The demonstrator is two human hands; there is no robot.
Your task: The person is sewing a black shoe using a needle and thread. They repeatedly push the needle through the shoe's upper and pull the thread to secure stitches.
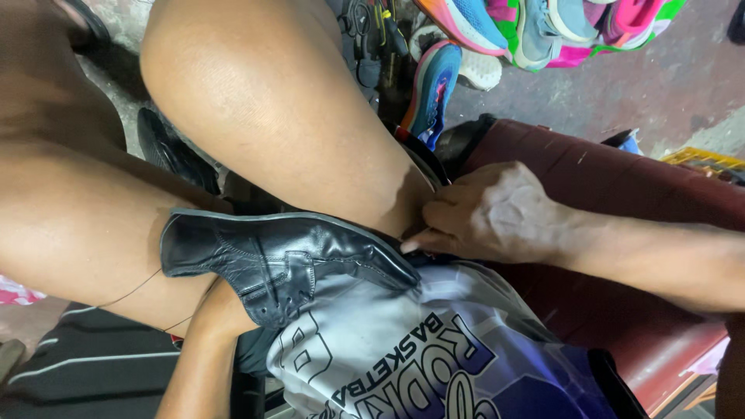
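Observation:
A black leather shoe lies sole-up across my lap, against my bare thigh. My right hand rests at the shoe's toe with fingertips pinched together; whatever they pinch is hidden. My left forearm rises from below and ends at the shoe's opening, so my left hand is hidden by the shoe. A thin dark thread hangs from the heel end across my other leg.
I wear grey, white and purple printed shorts. A dark red seat lies under my right arm. Several bright sneakers are piled at the top, with a blue one below them. Another black shoe is on the floor, a yellow crate far right.

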